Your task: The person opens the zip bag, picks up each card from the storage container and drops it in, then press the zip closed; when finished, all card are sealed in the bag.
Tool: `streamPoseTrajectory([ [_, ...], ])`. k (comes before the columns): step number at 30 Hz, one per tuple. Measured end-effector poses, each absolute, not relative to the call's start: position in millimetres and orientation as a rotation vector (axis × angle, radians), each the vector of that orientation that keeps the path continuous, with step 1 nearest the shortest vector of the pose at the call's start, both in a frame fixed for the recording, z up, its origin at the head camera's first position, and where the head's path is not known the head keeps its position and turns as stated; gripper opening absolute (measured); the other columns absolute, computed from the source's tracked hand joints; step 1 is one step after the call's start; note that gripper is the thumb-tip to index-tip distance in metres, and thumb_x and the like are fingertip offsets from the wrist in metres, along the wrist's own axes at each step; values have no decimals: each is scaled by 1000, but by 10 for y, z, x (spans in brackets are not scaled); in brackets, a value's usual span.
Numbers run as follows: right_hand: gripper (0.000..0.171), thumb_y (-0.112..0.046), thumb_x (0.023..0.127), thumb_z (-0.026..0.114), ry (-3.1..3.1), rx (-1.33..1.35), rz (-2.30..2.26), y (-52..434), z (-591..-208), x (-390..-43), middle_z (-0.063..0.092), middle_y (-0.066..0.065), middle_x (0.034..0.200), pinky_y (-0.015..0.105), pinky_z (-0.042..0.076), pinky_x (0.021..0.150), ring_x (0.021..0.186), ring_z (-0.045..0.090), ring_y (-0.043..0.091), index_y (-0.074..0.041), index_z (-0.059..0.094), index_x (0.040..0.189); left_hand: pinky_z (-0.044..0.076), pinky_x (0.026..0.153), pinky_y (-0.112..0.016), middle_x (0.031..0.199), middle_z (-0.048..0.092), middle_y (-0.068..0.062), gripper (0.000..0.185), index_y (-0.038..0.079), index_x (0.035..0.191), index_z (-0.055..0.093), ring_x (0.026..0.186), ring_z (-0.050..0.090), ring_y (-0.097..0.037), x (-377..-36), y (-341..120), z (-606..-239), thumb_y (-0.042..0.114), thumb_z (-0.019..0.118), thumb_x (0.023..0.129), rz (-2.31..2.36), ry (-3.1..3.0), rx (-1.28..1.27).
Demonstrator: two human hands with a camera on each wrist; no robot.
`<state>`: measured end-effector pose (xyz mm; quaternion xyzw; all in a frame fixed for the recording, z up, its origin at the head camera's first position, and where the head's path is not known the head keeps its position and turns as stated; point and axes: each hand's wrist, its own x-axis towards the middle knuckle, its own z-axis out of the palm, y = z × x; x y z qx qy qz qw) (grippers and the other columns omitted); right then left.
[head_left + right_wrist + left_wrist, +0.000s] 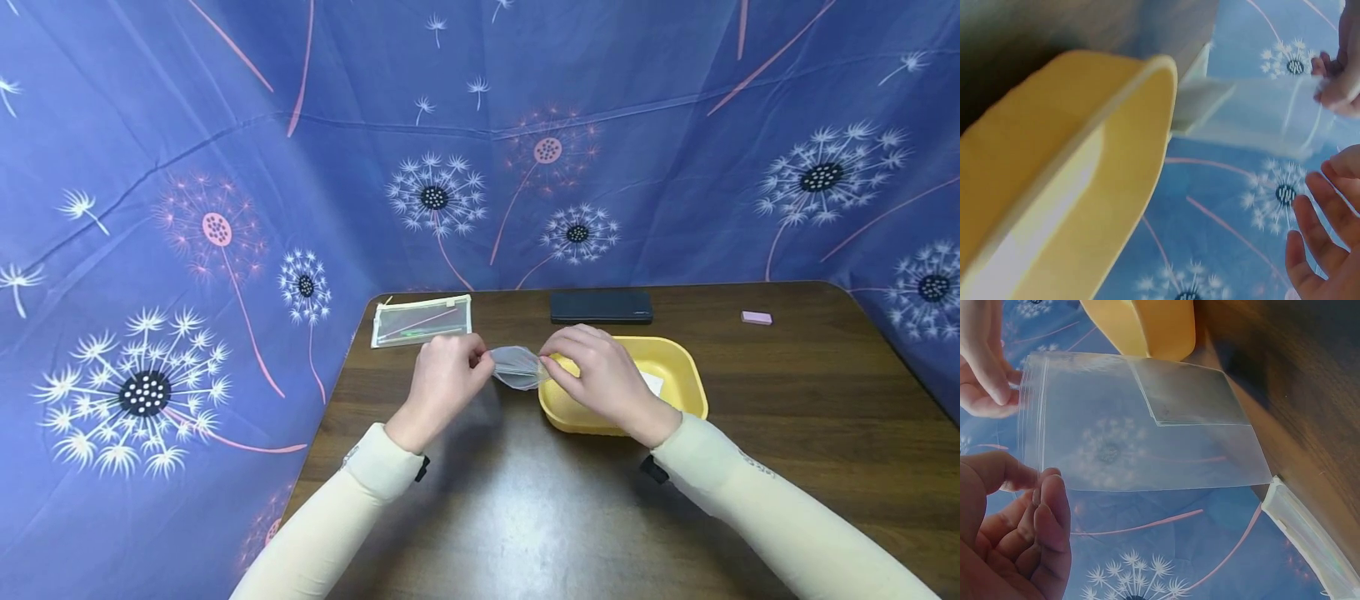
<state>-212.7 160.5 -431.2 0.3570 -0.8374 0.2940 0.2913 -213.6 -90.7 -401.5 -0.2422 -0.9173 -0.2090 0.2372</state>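
A clear zip bag (pixel 1104 425) is stretched between both hands above the table. Inside it, near the bottom end, lies a thin greyish flat sheet (pixel 1194 397). My left hand (pixel 450 367) pinches one end of the zip edge between thumb and fingers. At the other end of that edge, my right hand (pixel 600 371) holds the plastic with thumb and index finger, its other fingers loosely extended in the right wrist view. Below the right hand sits a yellow basin (pixel 686 379), with a white piece (pixel 652 383) inside, partly hidden by the hand.
A mesh zip pouch (pixel 397 321) with thin coloured sticks lies at the back left of the wooden table (pixel 787 417). A dark flat case (pixel 600 307) lies at the back, and a small pink block (pixel 757 317) at the back right. Patterned blue cloth (pixel 337 83) hangs behind.
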Motion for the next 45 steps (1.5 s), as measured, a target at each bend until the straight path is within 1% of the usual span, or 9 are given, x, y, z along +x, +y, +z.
streamPoseTrajectory([
  [5,8,-11,89,78,-2263,870,742,1815,-4241,-2134,76,-2,92,43,56,76,85,70,19,-12,79,97,39,49,-32,55,53,11,17,17,68,69,50,48,-11,-2137,-919,-4015,6,70,81,-573,-2510,-665],
  [14,5,-11,90,76,-2436,723,616,2190,-4277,-2188,76,-1,92,46,56,66,83,71,21,-14,79,95,39,49,-32,55,53,11,17,17,67,68,49,47,-10,-2121,-925,-4016,6,69,80,-578,-2504,-671],
  [21,9,-13,95,72,-2674,613,574,2433,-4409,-2275,76,1,94,49,55,69,85,71,24,-12,80,99,39,49,-32,55,53,11,18,17,67,68,50,47,-10,-2126,-934,-4013,5,69,80,-576,-2508,-669],
  [24,10,-13,96,70,-2778,584,541,2524,-4485,-2313,75,1,93,48,54,67,80,68,20,-12,79,99,39,49,-32,55,53,10,18,17,67,68,50,47,-10,-2128,-943,-4017,5,70,80,-572,-2515,-667],
  [28,7,-12,94,71,-2908,572,495,2622,-4590,-2351,73,1,89,45,51,64,71,59,17,-12,77,92,40,49,-32,55,53,10,18,17,67,67,50,48,-11,-2119,-941,-4012,5,70,80,-581,-2521,-669],
  [31,5,-12,93,73,-2962,572,479,2677,-4677,-2367,73,1,88,45,52,65,72,60,18,-12,76,89,40,50,-32,55,52,10,18,17,67,67,50,48,-11,-2113,-937,-4010,5,69,80,-586,-2527,-664],
  [34,5,-12,91,74,-2983,568,481,2709,-4758,-2376,74,4,90,50,54,70,77,65,21,-8,77,91,41,50,-32,55,53,10,18,17,67,67,50,48,-10,-2113,-935,-4012,5,69,80,-582,-2531,-657],
  [40,24,-14,88,79,-3035,550,523,2736,-4870,-2390,74,16,96,53,55,78,84,68,28,5,74,102,41,49,-31,55,53,11,17,18,68,68,49,48,-9,-2111,-936,-4018,6,68,80,-583,-2531,-657],
  [45,39,-22,82,87,-3067,596,515,2749,-4948,-2379,67,15,88,47,53,72,76,60,25,9,70,97,41,50,-32,55,53,11,17,17,69,69,49,48,-9,-2105,-945,-4031,6,68,80,-580,-2529,-655],
])
